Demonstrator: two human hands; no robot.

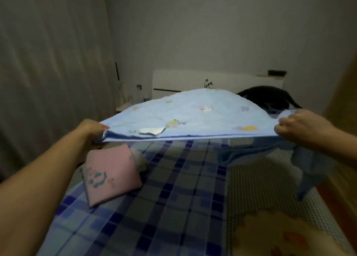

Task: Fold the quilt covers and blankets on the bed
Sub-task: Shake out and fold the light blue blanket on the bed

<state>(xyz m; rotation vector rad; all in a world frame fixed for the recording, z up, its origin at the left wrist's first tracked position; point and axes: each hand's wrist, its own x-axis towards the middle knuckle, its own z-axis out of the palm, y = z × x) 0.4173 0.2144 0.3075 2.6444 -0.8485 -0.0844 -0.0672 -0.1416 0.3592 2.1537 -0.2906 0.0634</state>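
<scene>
Quilt cover (pixel 193 116), light blue with cartoon prints, hangs stretched between both hands above the plaid sheet (pixel 170 188). Below the left hand (pixel 92 129) lies a folded pink blanket (pixel 110 170); under the right hand (pixel 297 123) trails rumpled blue cloth (pixel 270 149). Beyond it sits something dark (pixel 268 97), blurred. Each hand is clenched around a near corner.

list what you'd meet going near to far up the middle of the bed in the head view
blue checked sheet → raised light blue cartoon-print quilt, its near edge gripped by the left hand and right hand → white headboard → grey wall
</scene>
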